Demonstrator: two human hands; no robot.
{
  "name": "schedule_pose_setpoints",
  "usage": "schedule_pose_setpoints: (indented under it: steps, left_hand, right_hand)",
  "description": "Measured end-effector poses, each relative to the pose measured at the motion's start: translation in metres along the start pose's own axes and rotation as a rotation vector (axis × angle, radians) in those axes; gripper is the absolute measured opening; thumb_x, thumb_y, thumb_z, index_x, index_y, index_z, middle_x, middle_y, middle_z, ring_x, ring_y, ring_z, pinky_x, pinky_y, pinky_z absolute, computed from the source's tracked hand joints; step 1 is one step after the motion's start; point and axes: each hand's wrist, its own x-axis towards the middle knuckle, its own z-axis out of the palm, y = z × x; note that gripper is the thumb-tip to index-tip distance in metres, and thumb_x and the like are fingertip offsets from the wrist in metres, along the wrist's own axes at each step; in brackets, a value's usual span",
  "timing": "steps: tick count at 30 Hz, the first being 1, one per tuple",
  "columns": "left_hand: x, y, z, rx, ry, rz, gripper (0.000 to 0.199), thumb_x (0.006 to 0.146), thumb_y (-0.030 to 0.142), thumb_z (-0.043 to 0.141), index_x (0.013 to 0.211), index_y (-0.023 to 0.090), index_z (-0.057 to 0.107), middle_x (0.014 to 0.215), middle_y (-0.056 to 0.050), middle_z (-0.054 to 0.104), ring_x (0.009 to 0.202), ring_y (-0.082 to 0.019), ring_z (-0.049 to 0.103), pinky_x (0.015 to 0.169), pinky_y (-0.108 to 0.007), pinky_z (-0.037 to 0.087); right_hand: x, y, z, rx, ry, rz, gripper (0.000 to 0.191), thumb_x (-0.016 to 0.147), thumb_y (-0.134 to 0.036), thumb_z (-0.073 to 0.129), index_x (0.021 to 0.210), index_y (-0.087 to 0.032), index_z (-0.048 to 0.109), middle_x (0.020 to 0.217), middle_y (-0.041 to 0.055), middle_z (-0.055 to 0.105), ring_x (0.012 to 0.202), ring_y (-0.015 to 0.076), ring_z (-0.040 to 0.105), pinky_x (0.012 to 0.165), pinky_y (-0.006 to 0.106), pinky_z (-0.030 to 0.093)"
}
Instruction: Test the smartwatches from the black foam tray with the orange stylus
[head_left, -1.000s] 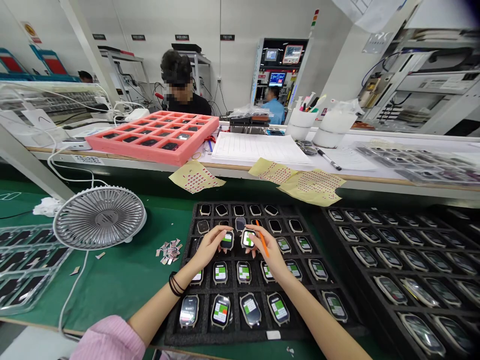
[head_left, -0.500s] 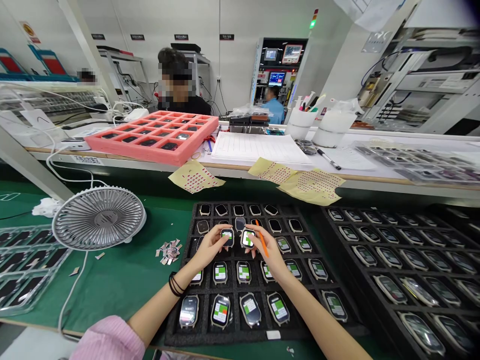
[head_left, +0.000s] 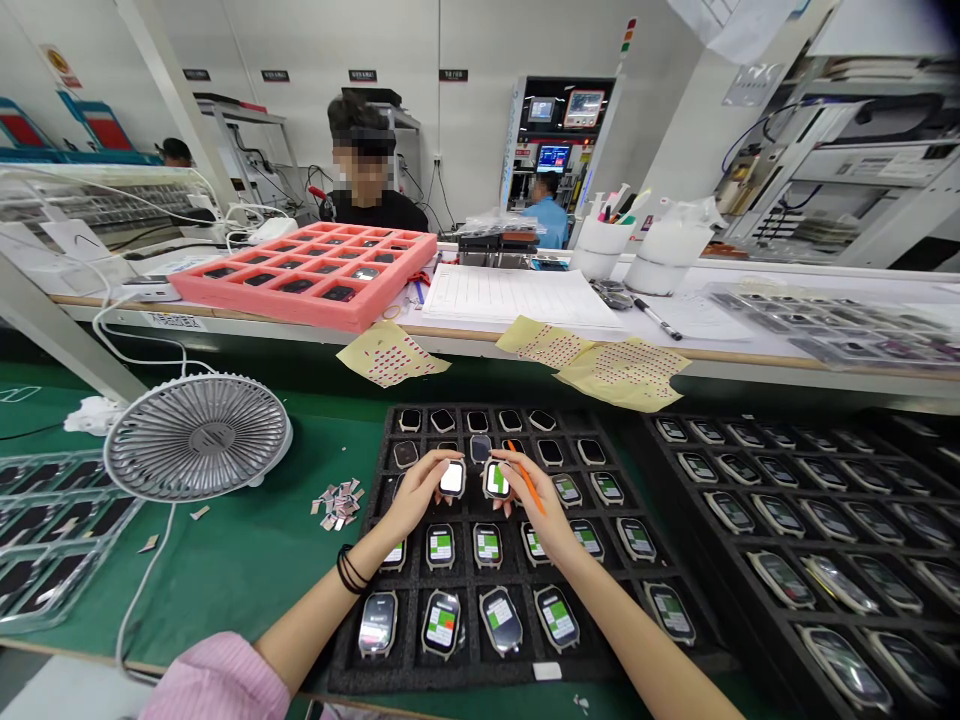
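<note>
Over the middle of a black foam tray (head_left: 465, 690), my left hand (head_left: 420, 490) is closed round a smartwatch (head_left: 452, 479) whose screen glows plain white. Beside it my right hand (head_left: 536, 495) grips a second smartwatch (head_left: 496, 479), with green and white blocks on its display. An orange pen-like stick (head_left: 529, 480) is also tucked in the right hand's fingers and slants down across it. The two watches are held apart, screens up. Below them, strapless watches with green and white screens sit in the tray's compartments; dark-screened ones fill the far rows. My hands hide a few compartments.
A second black tray (head_left: 757, 630) of watches lies at right. On the left are a grey fan (head_left: 199, 437), small scattered pieces (head_left: 339, 504) and a clear tray (head_left: 52, 530). The raised shelf ahead bears a pink foam tray (head_left: 360, 312) and papers. Co-workers are beyond it.
The left watch's screen has turned from coloured blocks to plain white. My left thumb has lifted off it, and my right thumb has shifted back slightly. The co-worker opposite has raised their head.
</note>
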Motion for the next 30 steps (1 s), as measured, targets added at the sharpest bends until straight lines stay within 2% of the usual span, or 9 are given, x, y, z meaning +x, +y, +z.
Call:
schedule_pose_setpoints:
  steps: [4,10,18,25,30]
  left_hand:
    - [0.0004,-0.0009,0.0006,-0.001,0.006,-0.008,0.037,0.086,0.049,0.049,0.098,0.017,0.063,0.079,-0.002,0.059,0.054,-0.011,0.052,0.048,-0.022,0.043]
    - [0.0013,-0.0010,-0.0006,0.015,-0.005,0.009,0.035,0.086,0.045,0.050,0.107,0.018,0.059,0.077,-0.001,0.059,0.056,-0.012,0.055,0.049,-0.022,0.041]
    - [0.0014,-0.0019,0.0007,0.004,-0.020,0.044,0.038,0.085,0.041,0.054,0.116,0.020,0.052,0.097,-0.005,0.059,0.065,-0.012,0.056,0.051,-0.022,0.042]
    - [0.0011,-0.0025,0.0033,-0.027,-0.047,0.036,0.043,0.080,0.038,0.061,0.117,0.020,0.049,0.102,-0.006,0.058,0.069,-0.012,0.056,0.054,-0.022,0.044]
    - [0.0005,0.0007,0.0025,0.017,-0.048,0.043,0.038,0.082,0.040,0.059,0.113,0.020,0.053,0.093,-0.004,0.059,0.063,-0.011,0.053,0.053,-0.022,0.045]
  right_hand:
    - [-0.0016,-0.0019,0.0001,-0.011,-0.009,-0.006,0.033,0.085,-0.048,0.056,0.105,-0.023,0.063,0.065,0.0001,0.056,0.053,0.0161,0.058,0.048,0.028,0.044]
    - [0.0008,0.0013,0.0004,-0.006,-0.023,-0.025,0.034,0.084,-0.047,0.057,0.108,-0.023,0.061,0.067,0.0009,0.059,0.052,0.0161,0.058,0.048,0.029,0.047]
    - [0.0029,0.0047,0.0019,0.009,-0.022,-0.017,0.039,0.078,-0.040,0.064,0.113,-0.024,0.057,0.090,0.0030,0.060,0.059,0.0136,0.060,0.048,0.027,0.049]
    - [0.0038,0.0077,0.0017,0.020,-0.027,-0.002,0.049,0.072,-0.037,0.071,0.116,-0.023,0.054,0.085,0.0025,0.060,0.064,0.0163,0.063,0.045,0.024,0.047]
    - [0.0031,0.0063,0.0012,-0.012,-0.019,0.018,0.043,0.075,-0.038,0.068,0.114,-0.024,0.058,0.082,0.0002,0.058,0.052,0.0118,0.058,0.048,0.026,0.048]
